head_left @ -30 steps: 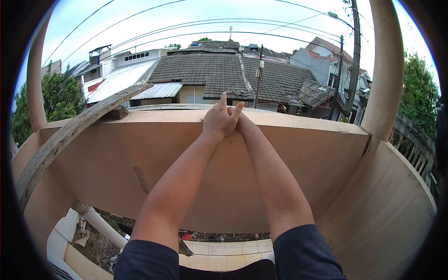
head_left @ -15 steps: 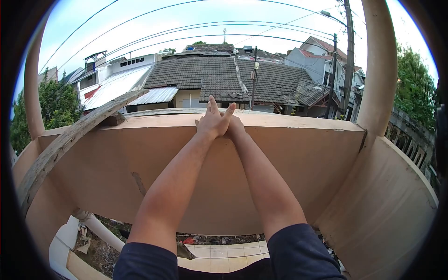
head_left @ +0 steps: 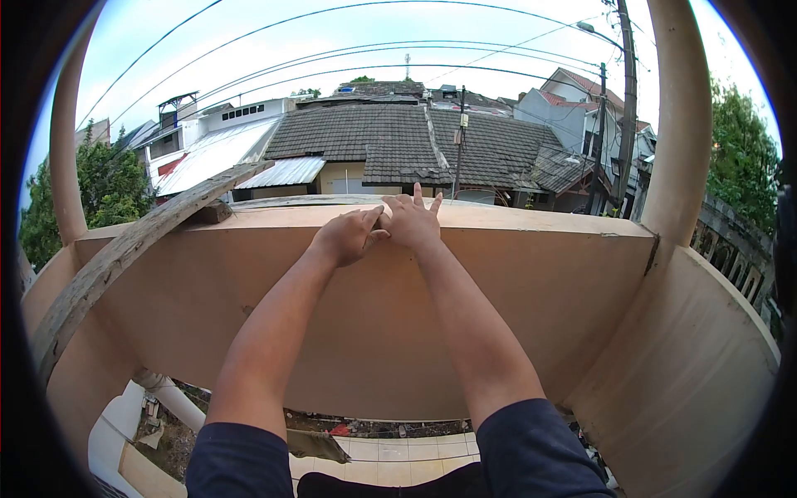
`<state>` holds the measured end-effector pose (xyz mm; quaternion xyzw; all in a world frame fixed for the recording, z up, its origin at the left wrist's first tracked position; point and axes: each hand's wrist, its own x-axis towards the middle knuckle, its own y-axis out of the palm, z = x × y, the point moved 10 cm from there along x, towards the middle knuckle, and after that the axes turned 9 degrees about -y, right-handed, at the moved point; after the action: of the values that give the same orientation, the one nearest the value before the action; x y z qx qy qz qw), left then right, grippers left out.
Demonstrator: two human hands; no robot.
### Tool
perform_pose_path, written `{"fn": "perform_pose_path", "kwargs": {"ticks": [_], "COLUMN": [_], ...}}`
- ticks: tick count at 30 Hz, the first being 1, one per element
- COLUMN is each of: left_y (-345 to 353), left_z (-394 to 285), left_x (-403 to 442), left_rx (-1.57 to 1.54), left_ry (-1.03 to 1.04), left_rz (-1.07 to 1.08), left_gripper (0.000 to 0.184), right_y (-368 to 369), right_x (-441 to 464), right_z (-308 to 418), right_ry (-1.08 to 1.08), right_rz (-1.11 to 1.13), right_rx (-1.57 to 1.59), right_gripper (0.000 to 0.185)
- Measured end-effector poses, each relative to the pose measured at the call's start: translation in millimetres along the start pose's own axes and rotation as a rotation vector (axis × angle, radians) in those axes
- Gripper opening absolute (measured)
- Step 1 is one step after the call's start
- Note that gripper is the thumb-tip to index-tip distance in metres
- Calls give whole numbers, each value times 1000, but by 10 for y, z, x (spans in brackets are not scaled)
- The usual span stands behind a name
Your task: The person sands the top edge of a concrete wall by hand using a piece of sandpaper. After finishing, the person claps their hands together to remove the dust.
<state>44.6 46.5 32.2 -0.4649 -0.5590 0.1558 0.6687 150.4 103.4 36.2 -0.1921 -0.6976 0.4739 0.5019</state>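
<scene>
Both my arms reach forward over a peach-coloured wall (head_left: 531, 282). My left hand (head_left: 347, 236) is just in front of its top edge, its fingers loosely bent and its thumb standing apart. I make out nothing held in it. Against its fingertips lies the thumb side of my right hand (head_left: 413, 221). That hand is open, its back toward me and its fingers spread forward above the wall top. The undersides of both hands are hidden.
A weathered wooden beam (head_left: 137, 236) slopes over the wall at left, near a small wood block (head_left: 212, 212). Round pillars (head_left: 681, 124) stand at both sides. Below are pale tiles (head_left: 398, 456) and a brownish hanging cloth (head_left: 320, 446). Tiled roofs (head_left: 353, 133) and overhead wires lie beyond.
My hands were pressed together, one across the other. My left hand has slid left and turned, its fingers bending. My right hand now shows its back with spread fingers.
</scene>
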Motion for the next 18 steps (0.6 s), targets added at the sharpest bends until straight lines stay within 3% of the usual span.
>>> {"fn": "perform_pose_path", "kwargs": {"ticks": [1, 5, 7, 8, 10, 11, 13, 14, 18], "left_y": [-41, -174, -168, -164, -215, -86, 31, 130, 115], "left_z": [-20, -224, -199, -311, -359, -262, -59, -13, -15], "left_x": [-22, 0, 56, 76, 54, 89, 161, 212, 182], "left_rx": [16, 141, 141, 139, -279, -284, -69, 36, 25], "left_ry": [35, 15, -318, -322, -414, -414, -318, -359, -368], "left_rz": [-11, -22, 76, 73, -45, -45, -349, -214, -63], "left_gripper": [58, 53, 56, 56, 67, 67, 81, 89, 91], "right_y": [-12, 123, 116, 94, 144, 173, 211, 219, 266], "right_x": [5, 90, 92, 68, 70, 102, 93, 98, 156], "right_z": [8, -21, -26, 3, 35, 6, -58, -50, -116], "right_ry": [-1, -23, -31, -43, -61, -58, -48, -42, -45], "right_rz": [-1, 41, 61, 119, 185, 168, 163, 180, 304], "right_rx": [3, 23, 29, -18, -69, -55, -51, -33, 70], "right_gripper": [61, 68, 70, 72, 73, 75, 77, 78, 80]}}
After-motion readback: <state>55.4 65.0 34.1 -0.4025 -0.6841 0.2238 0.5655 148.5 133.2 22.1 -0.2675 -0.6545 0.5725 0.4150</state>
